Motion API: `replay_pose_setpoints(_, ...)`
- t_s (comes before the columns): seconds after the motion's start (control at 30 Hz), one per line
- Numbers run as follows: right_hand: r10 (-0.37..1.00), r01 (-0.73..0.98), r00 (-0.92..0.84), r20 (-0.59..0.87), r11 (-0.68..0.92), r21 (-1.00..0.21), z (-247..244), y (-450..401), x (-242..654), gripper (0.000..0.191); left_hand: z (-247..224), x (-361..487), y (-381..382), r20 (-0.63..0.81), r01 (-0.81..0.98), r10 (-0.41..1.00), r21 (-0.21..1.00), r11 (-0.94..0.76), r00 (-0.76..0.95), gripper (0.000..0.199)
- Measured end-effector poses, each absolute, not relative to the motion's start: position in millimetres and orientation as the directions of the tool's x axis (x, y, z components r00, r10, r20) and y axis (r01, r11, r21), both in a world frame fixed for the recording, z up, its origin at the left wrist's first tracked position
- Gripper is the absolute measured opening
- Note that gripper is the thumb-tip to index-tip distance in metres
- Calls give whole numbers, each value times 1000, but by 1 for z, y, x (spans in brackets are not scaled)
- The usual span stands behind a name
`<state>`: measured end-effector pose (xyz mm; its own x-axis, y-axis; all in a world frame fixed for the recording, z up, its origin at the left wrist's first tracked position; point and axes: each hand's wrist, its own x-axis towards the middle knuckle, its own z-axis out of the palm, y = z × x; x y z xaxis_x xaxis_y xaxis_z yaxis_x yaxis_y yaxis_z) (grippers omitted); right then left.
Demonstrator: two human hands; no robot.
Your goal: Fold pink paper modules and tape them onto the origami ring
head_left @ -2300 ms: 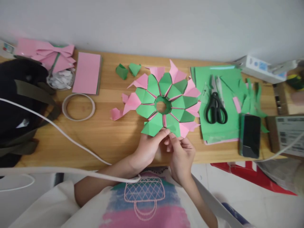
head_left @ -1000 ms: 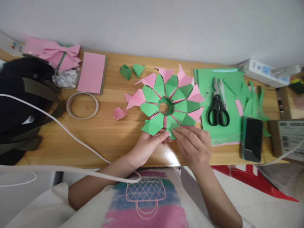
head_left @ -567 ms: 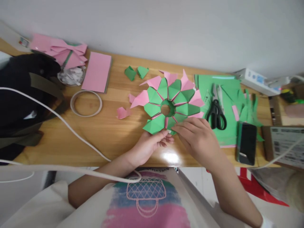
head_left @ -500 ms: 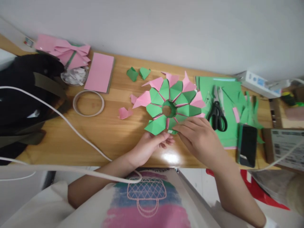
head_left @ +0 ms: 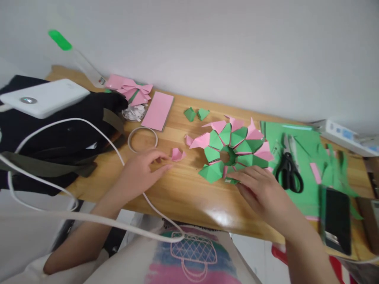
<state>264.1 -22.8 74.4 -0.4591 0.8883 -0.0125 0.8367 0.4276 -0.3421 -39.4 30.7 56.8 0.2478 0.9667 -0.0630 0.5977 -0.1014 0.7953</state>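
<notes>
A ring of folded green and pink paper (head_left: pixel 219 139) lies on the wooden table, its pink points fanning outward round a central hole. My right hand (head_left: pixel 260 185) has its fingers closed on the near right edge of this folded paper ring and hides part of it. A small white patch shows at the edge beside those fingertips. To the left, my left hand (head_left: pixel 145 171) is off the ring, thumb and fingers apart with nothing between them. Just beyond its fingertips sits a loose folded pink paper piece (head_left: pixel 177 154).
A roll of tape (head_left: pixel 130 144) and a pink paper stack (head_left: pixel 158 110) lie at left. Two green folded pieces (head_left: pixel 190 114) sit farther back. Scissors (head_left: pixel 288 169) rest on green paper (head_left: pixel 308 205), near a phone (head_left: pixel 336 219). A white cable (head_left: pixel 97 130) loops across the left side.
My left hand has let go of the ring's near edge and moved left, opening toward the loose pink piece. My right hand stays on the ring. The view has turned toward the left.
</notes>
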Motion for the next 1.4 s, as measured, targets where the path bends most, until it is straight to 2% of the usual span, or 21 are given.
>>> replay_pose_setpoints(0.17, 881, 834, -472, -29, 436, -339, 76, -23, 260, 22, 28, -24, 35, -18, 703, 947, 674, -226, 322, 29)
replay_pose_setpoints(0.27, 881, 831, -472, -31, 432, -351, 76, -23, 259, 22, 17, -16, 37, 45, 745, 958, 619, -249, 283, 31)
replay_pose_setpoints(0.43, 890, 831, -456, 12, 431, -352, 74, -26, 257, 22, 12, -13, 44, 88, 676, 964, 697, -239, 251, 19)
replay_pose_setpoints(0.53, 894, 834, -448, 8, 421, -356, 73, -28, 257, 22, 18, -14, 42, 13, 506, 982, 856, -108, 187, 17)
replay_pose_setpoints(0.63, 894, 833, -447, 10, 421, -358, 72, -28, 257, 23, 31, -15, 35, -186, 159, 965, 975, 157, 183, 21)
replay_pose_setpoints(0.73, 896, 831, -443, 31, 424, -360, 72, -27, 256, 23, 42, -13, 28, -329, -136, 908, 918, 372, 261, 24)
replay_pose_setpoints(0.83, 897, 828, -439, 47, 424, -368, 73, -27, 255, 23, 50, -6, 25, -383, -330, 854, 803, 496, 350, 25)
replay_pose_setpoints(0.97, 900, 822, -433, 55, 419, -385, 72, -28, 254, 23, 53, 5, 21, -405, -438, 797, 678, 591, 449, 19)
replay_pose_setpoints(1.1, 904, 817, -423, 67, 413, -402, 69, -31, 254, 23, 49, 13, 17, -406, -476, 765, 609, 635, 501, 17)
replay_pose_setpoints(1.3, 915, 814, -392, 93, 392, -429, 66, -33, 253, 24, 45, 19, 15, -411, -441, 720, 588, 678, 559, 26)
replay_pose_setpoints(1.4, 917, 809, -381, 123, 394, -436, 65, -32, 253, 22, 46, 23, 14, -411, -389, 718, 635, 668, 561, 20)
